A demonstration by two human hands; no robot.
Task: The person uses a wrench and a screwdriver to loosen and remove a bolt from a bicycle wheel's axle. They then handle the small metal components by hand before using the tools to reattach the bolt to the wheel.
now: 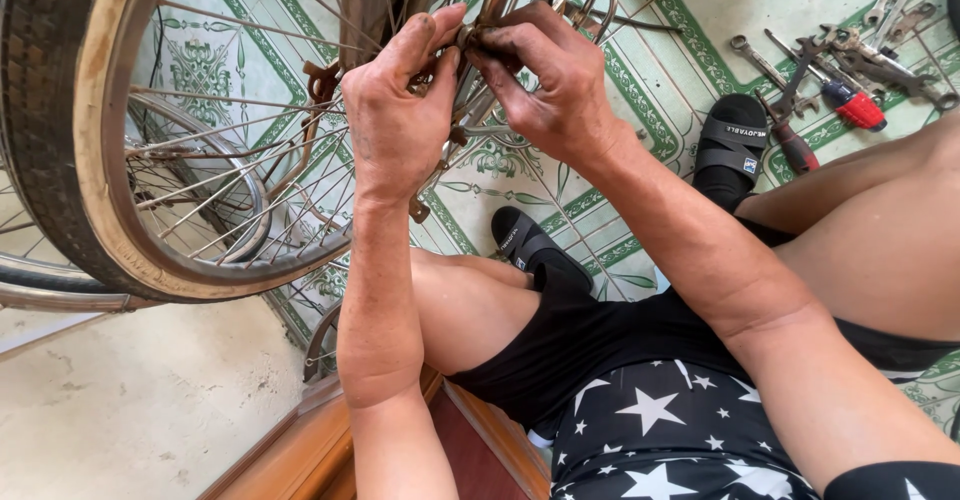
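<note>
Head view shows the left hand [400,110] and right hand [555,85] pinching a small rusty part [466,36] at the bicycle wheel [100,160] hub. Wrenches [800,65] lie on the patterned floor [680,70], well apart.

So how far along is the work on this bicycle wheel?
Done: wrenches and screwdrivers lie spread on the tiled floor. In hand: the left hand and right hand pinch a small rusty part near the spokes. Left: that part is not yet released; how far it has come cannot be told.
</note>
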